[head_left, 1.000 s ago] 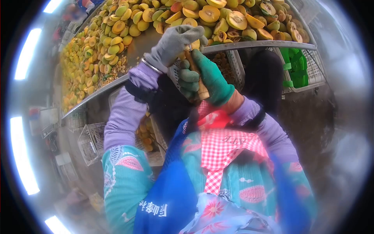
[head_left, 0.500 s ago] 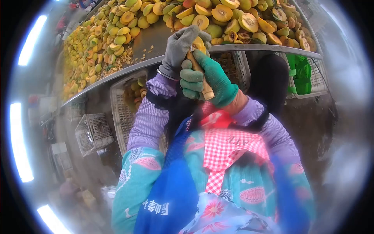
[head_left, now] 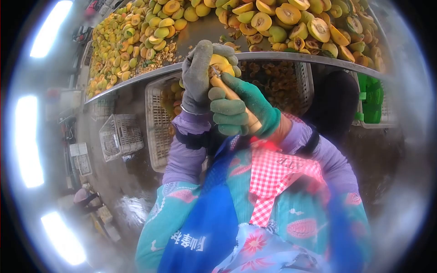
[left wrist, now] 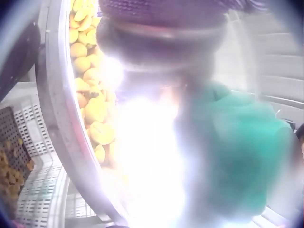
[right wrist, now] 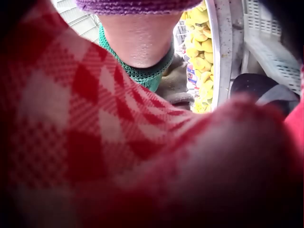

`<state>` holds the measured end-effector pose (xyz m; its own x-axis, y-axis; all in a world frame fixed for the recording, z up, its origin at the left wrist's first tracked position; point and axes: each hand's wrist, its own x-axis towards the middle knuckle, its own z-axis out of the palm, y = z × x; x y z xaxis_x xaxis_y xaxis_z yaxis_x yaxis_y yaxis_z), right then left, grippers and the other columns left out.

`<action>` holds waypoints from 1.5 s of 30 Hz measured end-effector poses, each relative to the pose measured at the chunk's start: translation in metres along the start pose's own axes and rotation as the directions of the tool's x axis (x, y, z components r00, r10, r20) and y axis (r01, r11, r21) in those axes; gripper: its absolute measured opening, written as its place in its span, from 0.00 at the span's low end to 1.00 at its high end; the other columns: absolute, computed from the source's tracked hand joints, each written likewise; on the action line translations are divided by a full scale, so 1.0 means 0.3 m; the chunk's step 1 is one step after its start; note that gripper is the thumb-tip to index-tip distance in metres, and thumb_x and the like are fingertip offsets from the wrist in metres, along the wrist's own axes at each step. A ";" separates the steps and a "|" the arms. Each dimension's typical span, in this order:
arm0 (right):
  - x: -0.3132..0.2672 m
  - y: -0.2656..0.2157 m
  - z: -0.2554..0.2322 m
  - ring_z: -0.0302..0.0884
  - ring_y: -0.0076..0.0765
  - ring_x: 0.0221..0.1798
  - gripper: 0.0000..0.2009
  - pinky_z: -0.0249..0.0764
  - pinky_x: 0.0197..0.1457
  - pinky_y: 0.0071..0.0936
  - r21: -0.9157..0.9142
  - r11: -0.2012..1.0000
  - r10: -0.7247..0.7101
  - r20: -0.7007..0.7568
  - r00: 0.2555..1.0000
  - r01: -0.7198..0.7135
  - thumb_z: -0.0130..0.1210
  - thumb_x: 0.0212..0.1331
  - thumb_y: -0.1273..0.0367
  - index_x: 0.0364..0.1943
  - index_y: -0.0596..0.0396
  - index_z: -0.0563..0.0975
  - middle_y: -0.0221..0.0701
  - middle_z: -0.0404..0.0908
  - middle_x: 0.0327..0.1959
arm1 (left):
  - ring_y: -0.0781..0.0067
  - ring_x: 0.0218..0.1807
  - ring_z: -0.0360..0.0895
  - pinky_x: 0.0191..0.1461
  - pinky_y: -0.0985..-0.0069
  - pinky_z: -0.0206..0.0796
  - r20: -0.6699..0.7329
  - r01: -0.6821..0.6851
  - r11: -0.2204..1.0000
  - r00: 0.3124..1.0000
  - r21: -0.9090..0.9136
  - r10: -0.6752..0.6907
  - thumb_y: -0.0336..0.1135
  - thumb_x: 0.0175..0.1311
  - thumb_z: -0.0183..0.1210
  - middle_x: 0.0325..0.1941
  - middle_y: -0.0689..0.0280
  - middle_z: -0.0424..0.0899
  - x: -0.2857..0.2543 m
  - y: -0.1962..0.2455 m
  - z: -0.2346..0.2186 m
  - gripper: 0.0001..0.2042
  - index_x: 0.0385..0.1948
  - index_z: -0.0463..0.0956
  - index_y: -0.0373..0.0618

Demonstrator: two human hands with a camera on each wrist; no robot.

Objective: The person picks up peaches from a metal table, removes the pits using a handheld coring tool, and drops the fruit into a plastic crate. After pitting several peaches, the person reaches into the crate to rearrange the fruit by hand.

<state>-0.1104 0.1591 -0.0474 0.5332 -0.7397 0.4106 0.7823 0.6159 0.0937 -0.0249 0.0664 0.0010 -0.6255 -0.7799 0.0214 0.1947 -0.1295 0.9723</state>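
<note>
In the head view my grey-gloved left hand (head_left: 196, 75) holds a yellow peach half (head_left: 225, 63) with its fingers wrapped round it. The brownish hollow of its cut face points toward the other hand. My green-gloved right hand (head_left: 246, 102) grips a wooden-handled pitting tool (head_left: 224, 88), thumb laid along the handle. Its short metal tip meets the fruit at the hollow. Glare washes out the grip in the left wrist view, where the green glove (left wrist: 237, 156) appears blurred. Checked cloth hides most of the right wrist view, leaving the glove cuff (right wrist: 142, 76) visible.
Ahead stands a metal-edged table (head_left: 200, 34) heaped with halved peaches (head_left: 287, 16). Beneath its rim are a crate (head_left: 157, 123) of fruit and another crate (head_left: 305, 84) beside my knee. A green basket (head_left: 373, 100) lies at right; a white crate (head_left: 120, 136) stands on the floor at left.
The left hand has turned, so more of the peach half and its cut face shows. Both hands now sit lower against the table edge, and the view has shifted.
</note>
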 end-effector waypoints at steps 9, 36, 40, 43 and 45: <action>-0.081 -0.038 0.054 0.61 0.22 0.17 0.20 0.63 0.21 0.28 -0.345 0.938 -0.112 -0.415 0.903 -0.043 0.40 0.71 0.46 0.35 0.46 0.71 0.20 0.64 0.16 | 0.69 0.34 0.79 0.35 0.75 0.72 -0.408 -0.070 0.994 0.913 -0.089 0.027 0.49 0.71 0.52 0.33 0.63 0.82 -0.013 0.019 -0.100 0.17 0.46 0.76 0.44; -0.160 -0.429 0.078 0.78 0.62 0.31 0.19 0.71 0.33 0.48 -0.804 -0.295 -0.952 0.205 0.226 -0.516 0.47 0.70 0.55 0.38 0.59 0.74 0.50 0.79 0.27 | 0.47 0.48 0.80 0.54 0.62 0.73 0.181 -0.205 0.125 0.966 0.971 0.184 0.33 0.52 0.65 0.49 0.51 0.78 0.496 -0.218 0.165 0.18 0.47 0.77 0.46; -0.171 -0.382 0.103 0.78 0.64 0.31 0.19 0.71 0.33 0.53 -0.649 -0.433 -0.888 0.186 0.421 -0.626 0.47 0.70 0.54 0.39 0.59 0.72 0.50 0.79 0.25 | 0.67 0.36 0.83 0.42 0.74 0.76 -0.047 0.082 0.967 0.996 0.243 -0.073 0.23 0.59 0.60 0.38 0.61 0.84 0.430 -0.169 0.109 0.12 0.45 0.77 0.38; -0.152 -0.345 0.051 0.78 0.64 0.30 0.21 0.71 0.32 0.54 -0.580 -0.446 -0.862 0.073 0.502 -0.682 0.46 0.70 0.53 0.40 0.61 0.71 0.52 0.79 0.24 | 0.68 0.39 0.82 0.44 0.75 0.75 0.059 0.007 0.999 0.998 0.047 -0.010 0.37 0.69 0.53 0.37 0.61 0.82 0.337 -0.184 0.145 0.13 0.44 0.76 0.37; -0.138 -0.323 0.023 0.78 0.64 0.30 0.23 0.71 0.33 0.53 -0.647 -0.371 -0.886 0.032 0.463 -0.666 0.44 0.71 0.53 0.37 0.64 0.71 0.53 0.78 0.24 | 0.67 0.40 0.81 0.46 0.75 0.74 0.003 0.160 0.923 0.985 -0.349 -0.170 0.47 0.74 0.47 0.37 0.61 0.81 0.315 -0.188 0.168 0.20 0.44 0.76 0.36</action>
<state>-0.2106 0.1319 -0.0673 -0.4561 -0.8795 0.1362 -0.4369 0.0880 -0.8952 -0.1331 0.0308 -0.0401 -0.6520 -0.7446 -0.1432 0.3433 -0.4583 0.8198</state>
